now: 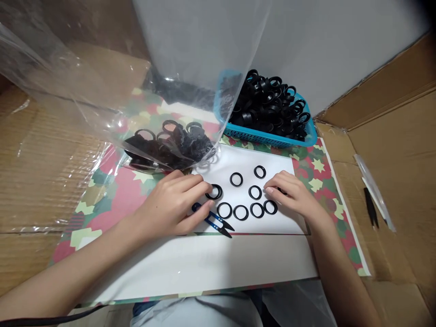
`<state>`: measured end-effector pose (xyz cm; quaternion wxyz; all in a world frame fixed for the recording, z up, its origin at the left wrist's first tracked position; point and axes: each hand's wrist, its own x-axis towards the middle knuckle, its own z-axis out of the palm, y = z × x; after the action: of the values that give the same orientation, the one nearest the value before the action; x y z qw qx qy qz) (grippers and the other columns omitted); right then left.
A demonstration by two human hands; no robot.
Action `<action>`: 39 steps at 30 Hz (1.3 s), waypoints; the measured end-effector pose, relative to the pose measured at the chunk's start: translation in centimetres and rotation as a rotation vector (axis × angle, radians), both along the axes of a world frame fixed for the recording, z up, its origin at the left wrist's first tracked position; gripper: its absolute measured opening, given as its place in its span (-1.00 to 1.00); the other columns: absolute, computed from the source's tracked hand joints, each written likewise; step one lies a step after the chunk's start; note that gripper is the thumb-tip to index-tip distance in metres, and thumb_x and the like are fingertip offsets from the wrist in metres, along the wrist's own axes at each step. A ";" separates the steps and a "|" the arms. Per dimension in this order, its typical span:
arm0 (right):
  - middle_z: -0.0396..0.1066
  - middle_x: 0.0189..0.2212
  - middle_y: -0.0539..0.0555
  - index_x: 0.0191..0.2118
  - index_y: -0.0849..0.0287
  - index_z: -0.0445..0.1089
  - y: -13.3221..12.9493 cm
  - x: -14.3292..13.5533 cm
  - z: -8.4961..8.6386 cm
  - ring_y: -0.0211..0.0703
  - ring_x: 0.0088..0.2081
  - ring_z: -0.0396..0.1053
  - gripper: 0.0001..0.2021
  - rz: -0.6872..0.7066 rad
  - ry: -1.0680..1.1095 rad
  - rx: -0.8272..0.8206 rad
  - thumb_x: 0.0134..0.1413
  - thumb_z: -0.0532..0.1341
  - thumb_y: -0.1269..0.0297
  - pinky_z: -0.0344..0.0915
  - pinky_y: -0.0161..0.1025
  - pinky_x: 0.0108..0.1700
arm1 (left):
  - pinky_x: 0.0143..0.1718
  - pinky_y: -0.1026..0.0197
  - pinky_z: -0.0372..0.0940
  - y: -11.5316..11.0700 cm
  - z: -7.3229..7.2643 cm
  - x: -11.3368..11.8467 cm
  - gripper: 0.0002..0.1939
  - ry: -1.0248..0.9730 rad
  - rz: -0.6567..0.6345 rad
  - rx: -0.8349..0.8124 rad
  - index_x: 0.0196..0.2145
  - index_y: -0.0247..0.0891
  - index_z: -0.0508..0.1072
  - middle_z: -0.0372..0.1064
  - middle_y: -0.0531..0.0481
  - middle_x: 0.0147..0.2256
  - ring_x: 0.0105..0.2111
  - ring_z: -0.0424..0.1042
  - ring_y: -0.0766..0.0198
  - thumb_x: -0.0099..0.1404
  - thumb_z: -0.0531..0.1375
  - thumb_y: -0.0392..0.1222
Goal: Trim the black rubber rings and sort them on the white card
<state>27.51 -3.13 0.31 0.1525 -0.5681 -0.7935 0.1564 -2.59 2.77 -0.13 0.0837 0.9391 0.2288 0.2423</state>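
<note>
Over the white sheet, my left hand [180,200] reaches in with thumb and index finger apart. Its index fingertip is at the edge of a black ring [214,191], which seems to overlap a second one. Blue-handled thread snips [218,223] with dark blades lie below, partly hidden by the hand. My right hand [291,190] hovers low at the right, fingers loosely bent with a gap between thumb and index. A black ring [282,191] shows partly beneath it. Several more rings, such as one ring [236,179], lie flat and spread between the hands.
A clear plastic bag [190,91] hangs over the left, with black rings [170,143] in its bottom. Behind stands a blue basket [272,139] heaped with black rings. Cardboard walls [391,136] flank the patterned mat [318,181]. Black tweezers [371,208] lie at right.
</note>
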 end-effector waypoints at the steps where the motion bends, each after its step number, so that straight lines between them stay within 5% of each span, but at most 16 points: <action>1: 0.37 -0.44 0.03 -0.38 0.12 0.31 -0.3 -0.2 0.0 -0.16 -0.33 0.25 -0.81 0.017 0.000 -0.012 0.21 0.02 0.27 0.14 -0.17 -0.23 | -0.41 0.19 0.10 0.0 -0.1 0.0 -0.87 -0.003 -0.001 0.004 -0.33 -0.29 0.35 0.27 0.05 -0.50 -0.52 0.27 0.30 0.28 0.06 -0.19; 12: 0.30 -0.20 0.16 -0.41 0.14 0.37 -4.4 -2.4 -1.2 0.02 -0.13 0.20 -0.85 0.035 -0.280 0.082 0.06 0.08 0.41 0.10 -0.04 -0.14 | -0.41 0.20 0.09 -0.2 -0.2 0.3 -0.88 -0.033 -0.016 -0.005 -0.33 -0.27 0.34 0.27 0.05 -0.52 -0.53 0.26 0.30 0.28 0.07 -0.18; 16: 0.34 -0.40 0.08 -0.42 0.16 0.27 -3.7 -4.0 0.2 -0.11 -0.25 0.24 -0.89 0.139 0.007 0.115 0.12 0.08 0.38 0.11 -0.07 -0.13 | -0.42 0.22 0.09 -1.0 1.0 1.2 -0.91 -0.145 -0.014 -0.020 -0.30 -0.28 0.35 0.27 0.06 -0.51 -0.52 0.26 0.33 0.29 0.08 -0.24; 19: 0.31 -0.51 -0.01 -0.39 0.15 0.23 -2.4 -5.6 2.3 -0.21 -0.38 0.23 -0.92 0.351 0.292 0.074 0.13 0.12 0.34 0.14 -0.15 -0.20 | -0.41 0.21 0.10 -1.9 2.5 2.2 -0.80 -0.168 -0.108 -0.024 -0.15 -0.29 0.35 0.33 0.00 -0.41 -0.44 0.31 0.30 0.28 0.11 -0.17; 22: 0.30 -0.54 -0.03 -0.40 0.13 0.24 -1.2 -6.8 3.8 -0.24 -0.43 0.21 -0.91 0.429 0.494 0.062 0.11 0.16 0.35 0.15 -0.18 -0.28 | -0.39 0.21 0.11 -2.5 3.6 2.7 -0.85 -0.220 -0.179 -0.061 -0.22 -0.28 0.39 0.33 -0.01 -0.40 -0.42 0.31 0.31 0.28 0.12 -0.19; 30: 0.32 -0.36 0.02 -0.21 0.03 0.31 -1.2 -7.8 3.1 -0.16 -0.28 0.28 -0.88 0.268 0.819 0.050 0.12 0.17 0.20 0.24 -0.14 -0.24 | -0.41 0.27 0.21 -3.3 3.4 2.5 -0.92 -0.577 -0.121 -0.202 -0.28 -0.31 0.37 0.36 -0.01 -0.42 -0.42 0.31 0.33 0.22 0.17 -0.36; 35: 0.34 -0.38 0.03 -0.14 0.06 0.30 -2.1 -8.6 3.3 -0.15 -0.31 0.29 -0.85 0.256 0.707 0.115 0.15 0.13 0.24 0.22 -0.14 -0.28 | -0.50 0.30 0.18 -4.0 3.3 2.4 -0.96 -0.685 -0.055 -0.292 -0.38 -0.30 0.36 0.34 0.04 -0.52 -0.55 0.25 0.41 0.21 0.19 -0.35; 39: 0.34 -0.46 0.01 -0.19 0.11 0.30 -3.2 -9.8 3.8 -0.19 -0.40 0.28 -0.89 0.205 0.587 0.213 0.14 0.13 0.29 0.17 -0.14 -0.32 | -0.54 0.28 0.15 -4.1 3.1 2.6 -0.93 -0.744 0.024 -0.213 -0.40 -0.29 0.35 0.33 0.05 -0.55 -0.58 0.25 0.40 0.18 0.20 -0.37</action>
<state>17.74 -6.28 4.11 0.4166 -0.3969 -0.7806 0.2442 0.00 -1.32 3.00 0.2552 0.7704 0.2176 0.5423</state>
